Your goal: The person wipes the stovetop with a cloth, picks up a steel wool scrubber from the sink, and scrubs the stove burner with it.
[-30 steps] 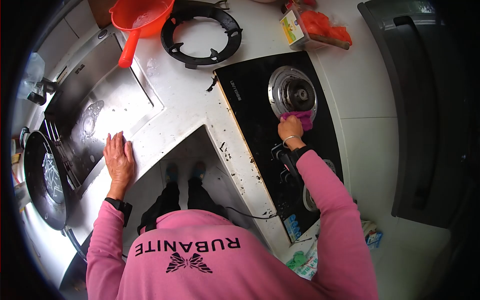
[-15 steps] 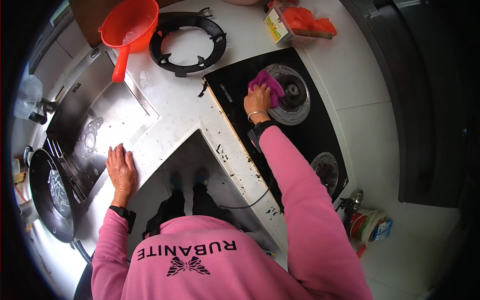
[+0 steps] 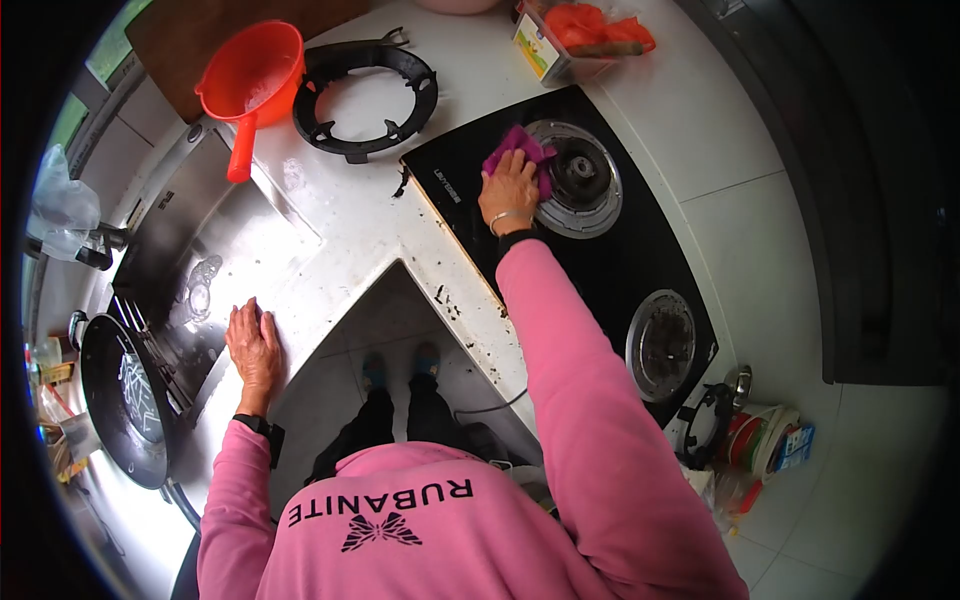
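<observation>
A purple cloth (image 3: pixel 519 148) is under my right hand (image 3: pixel 509 188), whose fingers press it against the left edge of the upper burner (image 3: pixel 582 180) on the black stove (image 3: pixel 560 270). My left hand (image 3: pixel 254 345) lies flat on the counter edge beside the sink (image 3: pixel 225 245), fingers spread, holding nothing. Dark crumbs lie on the white counter (image 3: pixel 350 225) along the stove's near side. The lower burner (image 3: pixel 661 343) shows no pan support over it.
A black ring-shaped pan support (image 3: pixel 425 95) and a red strainer-like scoop (image 3: pixel 248 75) stand behind the sink. A black pan (image 3: pixel 125 400) is at the left. A plastic box (image 3: pixel 560 55) holds red bags. Jars and another support (image 3: pixel 708 425) sit at the right.
My right hand has moved with the cloth from the burner's near edge to its left side. My left hand stays on the counter edge. The view has shifted, showing the lower burner.
</observation>
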The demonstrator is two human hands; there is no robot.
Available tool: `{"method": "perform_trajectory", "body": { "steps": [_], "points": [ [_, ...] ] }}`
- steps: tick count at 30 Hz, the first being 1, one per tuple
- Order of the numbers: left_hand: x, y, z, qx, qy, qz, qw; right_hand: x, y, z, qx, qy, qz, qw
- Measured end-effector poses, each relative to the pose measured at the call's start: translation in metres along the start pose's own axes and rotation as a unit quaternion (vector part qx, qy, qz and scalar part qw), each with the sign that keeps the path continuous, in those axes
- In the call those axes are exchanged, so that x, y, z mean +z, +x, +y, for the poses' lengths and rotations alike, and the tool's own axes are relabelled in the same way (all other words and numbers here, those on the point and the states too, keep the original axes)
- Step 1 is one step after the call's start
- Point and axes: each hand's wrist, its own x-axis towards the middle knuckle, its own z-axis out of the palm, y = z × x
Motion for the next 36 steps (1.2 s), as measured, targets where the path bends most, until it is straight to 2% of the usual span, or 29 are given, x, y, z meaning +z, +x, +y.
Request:
{"method": "perform_trajectory", "body": {
  "steps": [5,9,11,12,13,15,17,18,19,21,22,23,25,27,29,33,36],
  "points": [
    [-0.008,0.000,0.003,-0.003,-0.018,-0.008,1.000,0.004,-0.036,0.004,0.034,-0.035,0.020,0.999],
    [-0.009,0.001,0.002,-0.006,-0.028,-0.010,1.000,-0.011,-0.059,-0.003,0.128,-0.062,-0.052,0.989],
    [-0.008,0.000,0.000,-0.009,-0.033,0.000,0.999,-0.006,-0.072,0.005,0.124,-0.061,-0.057,0.989],
    [-0.009,-0.001,0.000,-0.008,-0.039,-0.003,0.999,-0.007,-0.082,0.004,0.118,-0.078,-0.021,0.990],
    [-0.010,0.001,-0.001,-0.008,-0.046,-0.003,0.999,-0.016,-0.086,0.006,0.076,-0.093,-0.124,0.985],
    [-0.012,0.000,0.000,-0.012,-0.050,0.000,0.999,-0.020,-0.100,0.005,0.112,-0.079,-0.101,0.985],
    [-0.016,0.003,0.002,-0.012,-0.049,-0.016,0.999,-0.052,-0.103,0.003,0.148,0.034,-0.190,0.970],
    [-0.013,0.002,0.001,-0.006,-0.049,-0.002,0.999,-0.053,-0.108,0.002,0.117,0.018,-0.132,0.984],
    [-0.012,-0.001,-0.001,-0.002,-0.048,-0.006,0.999,-0.057,-0.112,0.006,0.122,0.017,-0.135,0.983],
    [-0.010,0.001,-0.001,-0.002,-0.049,0.001,0.999,-0.068,-0.104,0.017,0.105,0.137,-0.195,0.966],
    [-0.010,0.001,0.000,-0.009,-0.054,-0.004,0.998,-0.066,-0.100,0.032,0.011,0.212,-0.107,0.971],
    [-0.010,0.001,0.001,-0.015,-0.046,-0.006,0.999,-0.071,-0.092,0.048,0.021,0.238,-0.135,0.962],
    [-0.007,0.001,0.001,-0.014,-0.041,0.003,0.999,-0.079,-0.082,0.078,0.063,0.425,-0.068,0.901],
    [-0.006,0.001,0.001,-0.015,-0.033,-0.003,0.999,-0.109,-0.064,0.116,0.136,0.467,-0.061,0.872],
    [-0.005,0.001,0.002,-0.017,-0.019,-0.003,1.000,-0.133,-0.047,0.149,0.161,0.536,-0.017,0.829],
    [-0.007,0.002,0.007,-0.025,0.004,-0.011,1.000,-0.109,-0.029,0.213,0.173,0.518,0.010,0.837],
    [-0.006,0.002,0.007,-0.018,0.003,-0.016,1.000,-0.062,-0.032,0.224,0.063,0.307,0.027,0.949]
  ]
}}
